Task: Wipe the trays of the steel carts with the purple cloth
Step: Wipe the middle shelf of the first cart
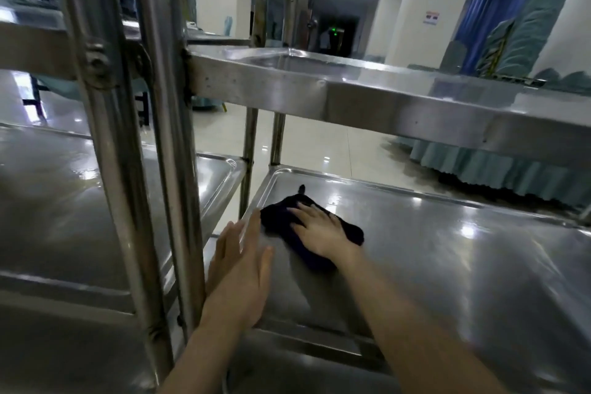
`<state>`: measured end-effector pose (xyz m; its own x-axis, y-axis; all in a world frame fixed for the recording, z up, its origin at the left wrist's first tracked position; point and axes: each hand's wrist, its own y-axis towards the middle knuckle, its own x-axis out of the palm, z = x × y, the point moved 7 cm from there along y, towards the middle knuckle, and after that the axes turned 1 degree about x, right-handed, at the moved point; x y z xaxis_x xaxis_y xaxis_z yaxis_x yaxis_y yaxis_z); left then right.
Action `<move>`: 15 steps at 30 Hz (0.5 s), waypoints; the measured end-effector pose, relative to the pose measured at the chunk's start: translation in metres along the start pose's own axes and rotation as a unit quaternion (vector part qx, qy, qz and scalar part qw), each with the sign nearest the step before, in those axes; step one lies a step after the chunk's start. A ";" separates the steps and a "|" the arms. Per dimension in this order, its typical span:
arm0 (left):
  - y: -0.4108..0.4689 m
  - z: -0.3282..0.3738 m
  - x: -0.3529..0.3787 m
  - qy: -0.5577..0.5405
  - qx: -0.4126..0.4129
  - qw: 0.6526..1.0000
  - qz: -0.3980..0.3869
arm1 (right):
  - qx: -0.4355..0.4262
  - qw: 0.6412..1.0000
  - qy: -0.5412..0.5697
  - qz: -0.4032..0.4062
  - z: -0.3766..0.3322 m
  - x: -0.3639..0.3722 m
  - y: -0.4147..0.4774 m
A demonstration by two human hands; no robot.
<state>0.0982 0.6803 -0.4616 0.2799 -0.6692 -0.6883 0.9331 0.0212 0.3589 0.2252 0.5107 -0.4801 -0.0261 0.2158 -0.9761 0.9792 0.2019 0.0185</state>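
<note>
Glossy floor tiles (319,144) and teal-skirted tables (495,166) fill the dim hall behind two steel carts parked side by side. I am wiping the lower tray (463,265) of the right-hand cart. My right hand (319,230) lies flat, fingers spread, pressing the purple cloth (277,218) onto the steel near the tray's far left corner without clutching it. The cloth looks almost black in this light and is bunched under my palm. My left hand (240,272) is released too, fingers straight, resting along the tray's left rim just short of the cloth. I judge most of this tray is yet to be covered, though streaks are hard to tell from reflections. The next move calls for long, evenly pressed strokes toward the right and near edges. The upper tray (367,96) hangs low overhead and limits my reach. The corner posts (166,137) crowd my left arm, and the neighbouring cart's tray (80,201) waits alongside.
</note>
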 end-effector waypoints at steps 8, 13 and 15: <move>0.002 0.006 -0.009 0.021 0.018 0.998 0.048 | -0.117 0.992 0.024 -0.043 -0.065 0.006 -0.016; -0.001 0.008 -0.012 0.016 0.034 0.998 0.059 | -0.192 0.979 0.012 -0.073 -0.092 0.006 -0.100; -0.003 0.008 -0.013 -0.005 0.048 0.997 0.054 | -0.200 0.977 0.026 -0.074 -0.093 -0.002 -0.126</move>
<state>0.0900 0.6825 -0.4488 0.3747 -0.6737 -0.6370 0.8719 0.0224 0.4892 0.0830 0.5742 -0.4607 -0.1810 0.2023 -0.9625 0.8071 0.5897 -0.0278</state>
